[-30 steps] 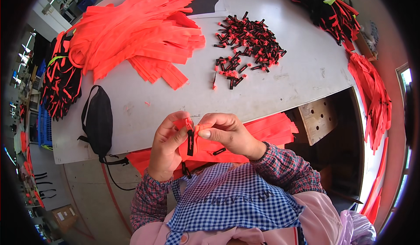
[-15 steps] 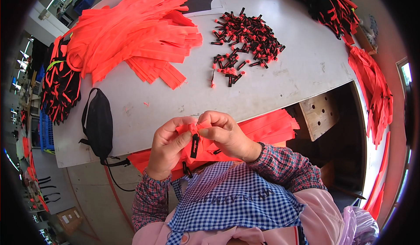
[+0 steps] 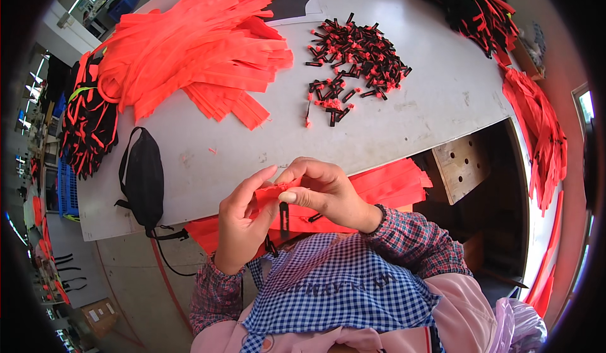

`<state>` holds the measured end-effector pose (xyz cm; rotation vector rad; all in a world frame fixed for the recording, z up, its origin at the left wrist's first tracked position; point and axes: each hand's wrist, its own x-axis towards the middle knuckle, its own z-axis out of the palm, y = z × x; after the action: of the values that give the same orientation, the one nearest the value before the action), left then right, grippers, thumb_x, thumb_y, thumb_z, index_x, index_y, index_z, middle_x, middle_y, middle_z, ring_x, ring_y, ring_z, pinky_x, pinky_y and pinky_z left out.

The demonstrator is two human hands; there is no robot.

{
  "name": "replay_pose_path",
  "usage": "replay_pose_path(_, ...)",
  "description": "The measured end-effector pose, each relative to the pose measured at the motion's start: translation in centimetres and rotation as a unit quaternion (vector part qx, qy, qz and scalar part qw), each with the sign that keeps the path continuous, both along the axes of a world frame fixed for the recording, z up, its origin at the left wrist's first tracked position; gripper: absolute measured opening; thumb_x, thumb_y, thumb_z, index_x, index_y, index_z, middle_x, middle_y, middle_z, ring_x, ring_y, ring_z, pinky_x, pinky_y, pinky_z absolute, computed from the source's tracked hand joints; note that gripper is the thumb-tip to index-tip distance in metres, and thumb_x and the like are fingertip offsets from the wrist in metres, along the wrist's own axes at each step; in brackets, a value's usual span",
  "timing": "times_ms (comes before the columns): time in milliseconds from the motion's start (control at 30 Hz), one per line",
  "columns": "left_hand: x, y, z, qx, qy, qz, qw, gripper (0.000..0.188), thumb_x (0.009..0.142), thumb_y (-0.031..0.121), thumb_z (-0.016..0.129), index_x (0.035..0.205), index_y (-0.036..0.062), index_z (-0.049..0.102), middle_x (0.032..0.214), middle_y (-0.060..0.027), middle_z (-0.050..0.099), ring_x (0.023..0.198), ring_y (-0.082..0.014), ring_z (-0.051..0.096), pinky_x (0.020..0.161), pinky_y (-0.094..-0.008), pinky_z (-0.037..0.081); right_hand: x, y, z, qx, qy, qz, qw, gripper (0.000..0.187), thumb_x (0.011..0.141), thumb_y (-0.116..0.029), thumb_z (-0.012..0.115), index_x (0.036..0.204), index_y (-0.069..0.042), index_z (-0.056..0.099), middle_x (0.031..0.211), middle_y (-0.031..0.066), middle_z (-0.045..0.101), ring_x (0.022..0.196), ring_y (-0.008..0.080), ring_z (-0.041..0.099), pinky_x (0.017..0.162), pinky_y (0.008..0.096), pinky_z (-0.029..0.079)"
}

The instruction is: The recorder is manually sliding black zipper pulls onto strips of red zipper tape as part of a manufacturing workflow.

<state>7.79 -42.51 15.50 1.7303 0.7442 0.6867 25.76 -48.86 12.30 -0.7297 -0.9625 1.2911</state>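
Bare table (image 3: pixel 404 119) lies open along its near edge; the orange strap pile (image 3: pixel 202 50), black clip heap (image 3: pixel 353 56) and black mask (image 3: pixel 144 179) block beyond.

One worktop (image 3: pixel 410 119) is carrying everything; one big heap of orange strips (image 3: pixel 202 44) is lying far left; one scatter of small black clips (image 3: pixel 353 56), too many to count, is sitting far centre; one black face mask (image 3: pixel 144 179) is resting near left; two black-and-orange bundles (image 3: pixel 88 126) are lying at the far corners.

A brown cardboard box (image 3: pixel 98 315) with a white label stands on the floor, lower left.
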Motion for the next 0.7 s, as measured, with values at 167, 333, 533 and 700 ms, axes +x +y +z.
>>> replay_pose_path(167,-0.12,0.2,-0.1,0.114,-0.002,-0.011,0.993,0.028,0.081,-0.008,0.07,0.108,-0.0036,0.067,0.098,-0.0102,0.07,0.084,-0.0158,0.068,0.073,-0.0265,0.054,0.44,-0.32,0.35,0.15,-0.265,-0.117,0.945,0.022,0.082,-0.01,0.079,0.103,-0.006,0.072,0.094,0.0068,0.063,0.086,0.0209,0.062,0.074,0.0318,0.051)
replay_pose_path(333,-0.54,0.54,0.15,0.06,0.004,-0.041,0.997,0.018,0.079,-0.01,0.07,0.095,-0.0033,0.07,0.093,-0.0109,0.07,0.083,-0.0174,0.068,0.074,-0.027,0.055,0.57,-0.63,0.28,0.217,-0.363,-0.151,0.893,0.025,0.08,-0.012,0.08,0.103,-0.007,0.072,0.093,0.0069,0.062,0.086,0.0232,0.061,0.073,0.0329,0.052)
replay_pose_path(533,-0.45,0.7,0.1,0.008,-0.019,-0.055,0.998,0.018,0.079,-0.01,0.071,0.095,-0.0025,0.072,0.092,-0.0088,0.07,0.082,-0.0156,0.067,0.071,-0.0254,0.053,0.38,-0.61,-0.15,0.215,-0.312,-0.131,0.916,0.024,0.081,-0.011,0.08,0.103,-0.007,0.072,0.092,0.0071,0.061,0.086,0.0228,0.061,0.074,0.0333,0.052)
replay_pose_path(700,-0.65,0.79,0.07,0.004,-0.005,-0.06,0.998,0.018,0.079,-0.01,0.071,0.096,-0.0023,0.072,0.092,-0.0087,0.07,0.082,-0.0148,0.066,0.071,-0.0254,0.053,0.4,-0.71,-0.24,0.177,-0.272,-0.095,0.941,0.023,0.082,-0.011,0.079,0.104,-0.008,0.071,0.092,0.0073,0.061,0.087,0.0227,0.061,0.076,0.0328,0.052)
